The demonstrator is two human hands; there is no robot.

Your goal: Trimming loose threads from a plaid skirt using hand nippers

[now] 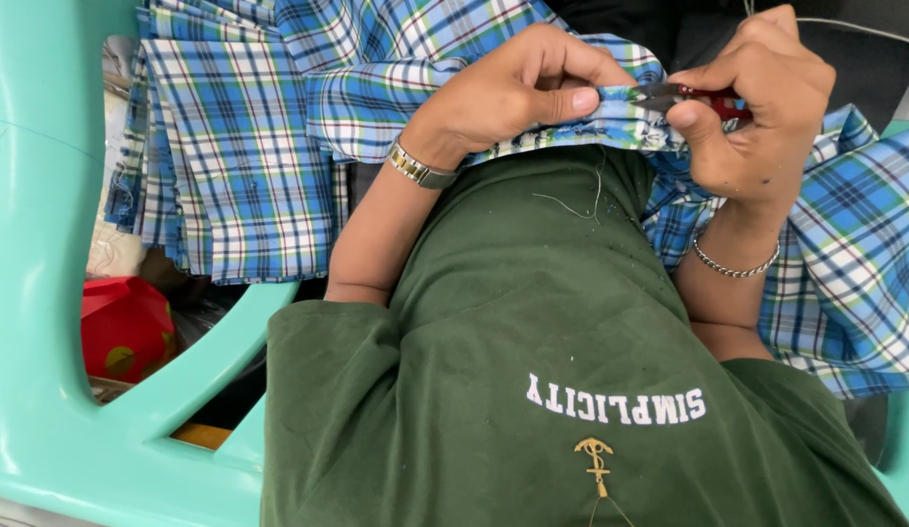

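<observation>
Plaid cloth [279, 127] heaped left; chair arm [35, 293] beyond.

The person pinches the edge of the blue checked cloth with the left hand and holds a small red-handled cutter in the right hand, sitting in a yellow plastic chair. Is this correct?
Not quite. The chair is turquoise green, not yellow, as the head view shows. The rest stands: the left hand pinches the edge of the blue checked cloth, and the right hand holds a small red-handled cutter.

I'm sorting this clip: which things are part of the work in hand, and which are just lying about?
In use: plaid cloth, red-handled snips, left hand, right hand.
Lying about: red bag, teal chair, folded plaid stack.
</observation>
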